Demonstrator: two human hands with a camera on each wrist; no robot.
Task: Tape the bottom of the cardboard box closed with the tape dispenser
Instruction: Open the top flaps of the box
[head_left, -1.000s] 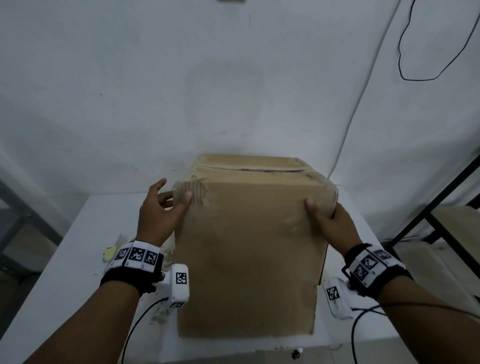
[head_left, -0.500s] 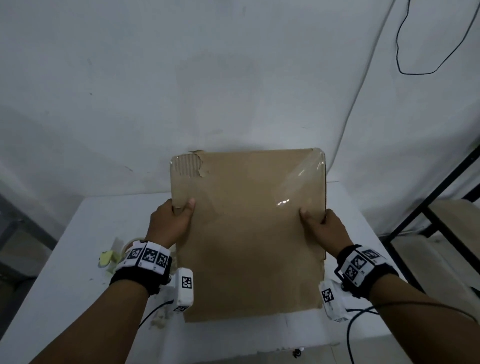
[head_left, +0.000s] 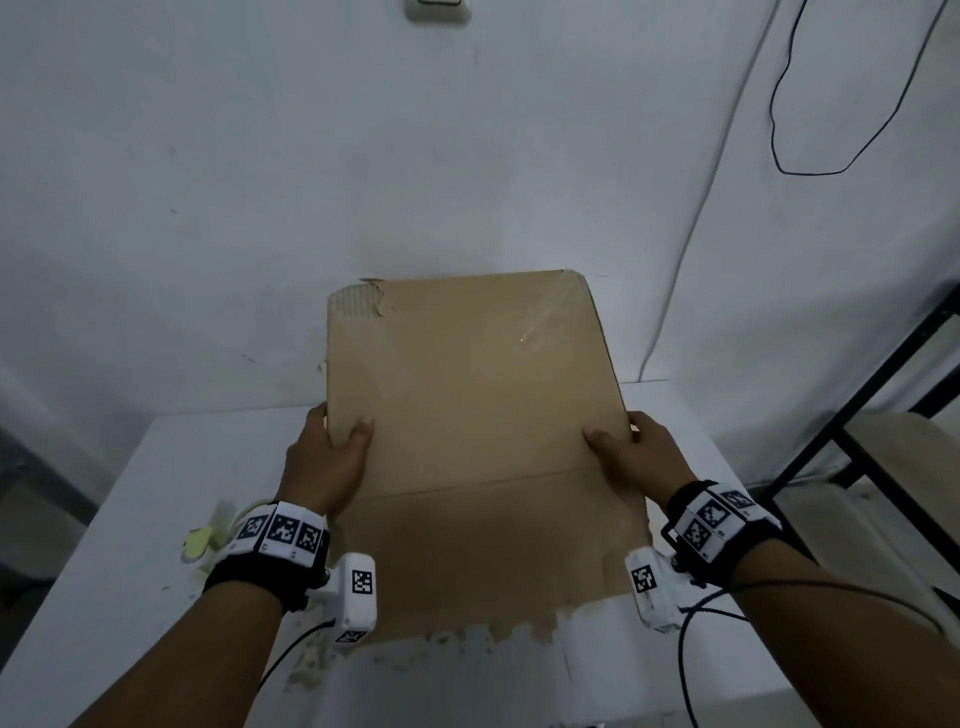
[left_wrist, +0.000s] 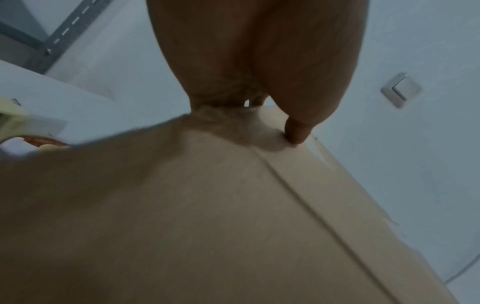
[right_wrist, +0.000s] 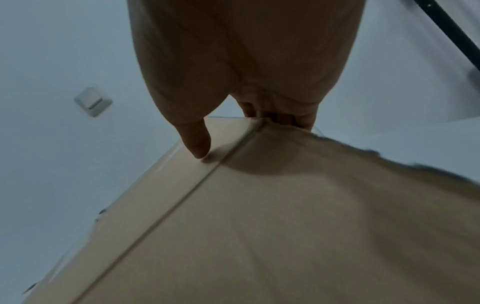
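- No words, brands or numbers can be read in any view.
- The only signs are black-and-white square code markers: on the left wristband (head_left: 280, 532), on the right wristband (head_left: 719, 519), and on the white camera housings under the left wrist (head_left: 362, 582) and the right wrist (head_left: 644, 578).
- The box (head_left: 467, 415) shows bare cardboard without print.

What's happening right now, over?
Left hand and right hand grip the cardboard box by its sides. Box tipped up above the table. Nothing blocking it.
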